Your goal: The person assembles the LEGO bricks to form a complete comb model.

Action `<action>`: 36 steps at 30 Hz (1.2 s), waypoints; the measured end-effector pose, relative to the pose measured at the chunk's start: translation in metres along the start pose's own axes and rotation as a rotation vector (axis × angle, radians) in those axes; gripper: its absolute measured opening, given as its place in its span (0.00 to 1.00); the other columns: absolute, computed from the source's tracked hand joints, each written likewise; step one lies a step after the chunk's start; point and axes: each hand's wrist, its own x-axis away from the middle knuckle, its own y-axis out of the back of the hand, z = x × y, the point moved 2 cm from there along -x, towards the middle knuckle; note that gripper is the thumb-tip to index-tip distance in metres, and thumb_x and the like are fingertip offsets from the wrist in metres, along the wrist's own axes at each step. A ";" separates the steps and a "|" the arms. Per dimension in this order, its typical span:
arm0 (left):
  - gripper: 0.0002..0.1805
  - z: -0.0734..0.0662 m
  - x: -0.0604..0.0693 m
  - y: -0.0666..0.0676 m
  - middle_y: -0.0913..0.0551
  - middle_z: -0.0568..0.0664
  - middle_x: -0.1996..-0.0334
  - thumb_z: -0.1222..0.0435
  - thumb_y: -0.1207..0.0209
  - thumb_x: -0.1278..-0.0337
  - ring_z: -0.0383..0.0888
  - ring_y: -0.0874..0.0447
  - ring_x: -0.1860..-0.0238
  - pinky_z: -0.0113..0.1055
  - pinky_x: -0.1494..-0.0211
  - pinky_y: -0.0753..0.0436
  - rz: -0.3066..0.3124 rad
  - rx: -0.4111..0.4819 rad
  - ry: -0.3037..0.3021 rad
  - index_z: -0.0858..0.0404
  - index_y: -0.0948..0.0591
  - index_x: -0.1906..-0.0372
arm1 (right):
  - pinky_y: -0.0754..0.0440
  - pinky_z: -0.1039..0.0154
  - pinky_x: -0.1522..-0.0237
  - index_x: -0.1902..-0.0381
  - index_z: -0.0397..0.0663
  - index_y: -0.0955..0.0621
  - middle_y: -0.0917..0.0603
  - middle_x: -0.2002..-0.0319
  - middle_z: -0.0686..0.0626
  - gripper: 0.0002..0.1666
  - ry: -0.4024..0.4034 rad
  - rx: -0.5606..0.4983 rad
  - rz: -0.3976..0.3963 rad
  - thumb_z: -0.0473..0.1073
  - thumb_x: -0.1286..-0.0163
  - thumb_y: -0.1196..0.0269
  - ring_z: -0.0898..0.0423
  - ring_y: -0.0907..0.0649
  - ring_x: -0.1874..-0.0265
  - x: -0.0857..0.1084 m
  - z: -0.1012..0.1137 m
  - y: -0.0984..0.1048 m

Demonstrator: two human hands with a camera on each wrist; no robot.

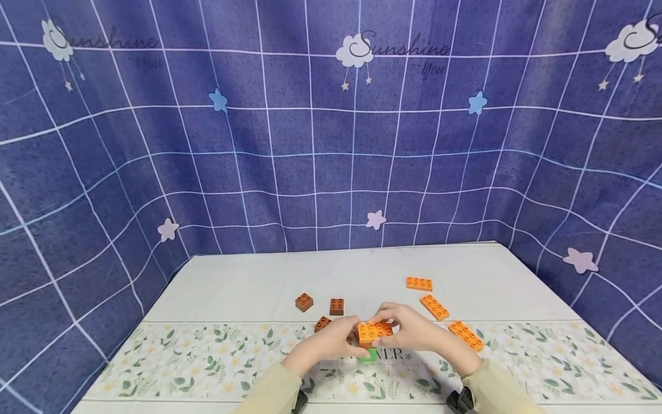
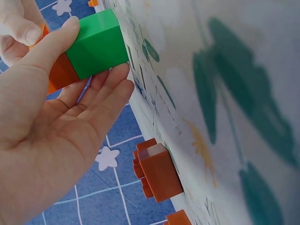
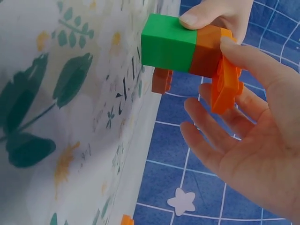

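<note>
A small stack stands on the table between my hands: a green block [image 3: 168,43] at the bottom, a brown block [image 3: 206,52] on it, and a flat orange eight-stud brick [image 1: 373,331] on top. The orange brick overhangs the brown block toward the right hand. My left hand [image 1: 333,343] grips the stack from the left, its thumb near the seam of green and brown in the left wrist view. With thumb and fingers, my right hand [image 1: 412,329] pinches the orange brick. Some right fingertips are hidden behind it in the right wrist view.
Brown blocks [image 1: 304,302], [image 1: 337,306] and a third brown block [image 1: 323,324] lie behind and left of the stack. To the right lie three flat orange bricks [image 1: 434,307]. A blue grid curtain [image 1: 331,172] surrounds the white table [image 1: 248,287] with its floral strip.
</note>
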 end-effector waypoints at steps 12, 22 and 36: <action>0.18 0.003 -0.001 -0.003 0.23 0.39 0.71 0.55 0.31 0.54 0.30 0.29 0.73 0.24 0.70 0.26 0.015 0.047 -0.056 0.56 0.25 0.62 | 0.21 0.68 0.64 0.54 0.51 0.20 0.17 0.59 0.54 0.21 -0.076 -0.168 0.020 0.54 0.42 0.32 0.66 0.22 0.64 0.002 -0.010 -0.012; 0.18 0.003 -0.001 -0.001 0.23 0.40 0.71 0.55 0.31 0.54 0.31 0.27 0.72 0.24 0.68 0.24 0.016 0.048 -0.036 0.55 0.25 0.62 | 0.21 0.69 0.68 0.55 0.52 0.21 0.17 0.59 0.52 0.19 -0.065 -0.199 0.003 0.52 0.42 0.32 0.66 0.22 0.69 0.002 -0.011 -0.016; 0.21 0.004 0.003 0.007 0.21 0.39 0.64 0.50 0.30 0.57 0.38 0.22 0.60 0.29 0.58 0.20 -0.021 0.032 -0.046 0.54 0.23 0.58 | 0.19 0.69 0.68 0.56 0.51 0.21 0.18 0.61 0.52 0.19 -0.069 -0.213 -0.007 0.51 0.42 0.32 0.64 0.22 0.68 0.003 -0.008 -0.015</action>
